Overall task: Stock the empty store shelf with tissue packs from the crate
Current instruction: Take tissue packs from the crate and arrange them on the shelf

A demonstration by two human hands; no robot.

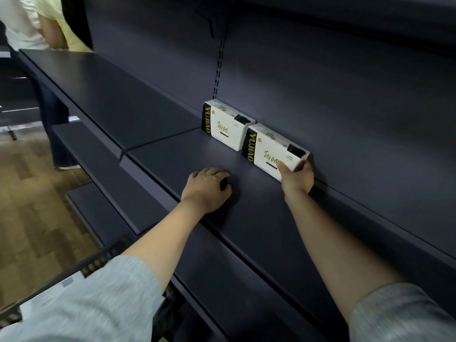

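Tissue packs stand side by side at the back of the dark shelf, against the rear panel. The right hand grips the nearer tissue pack at its right end, thumb in front and fingers curled behind. The left hand rests on the shelf with fingers loosely curled, holding nothing. The far pack is just beside the held one. Letting go carelessly could likely tip the light, upright pack forward, or nudge its neighbour out of line.
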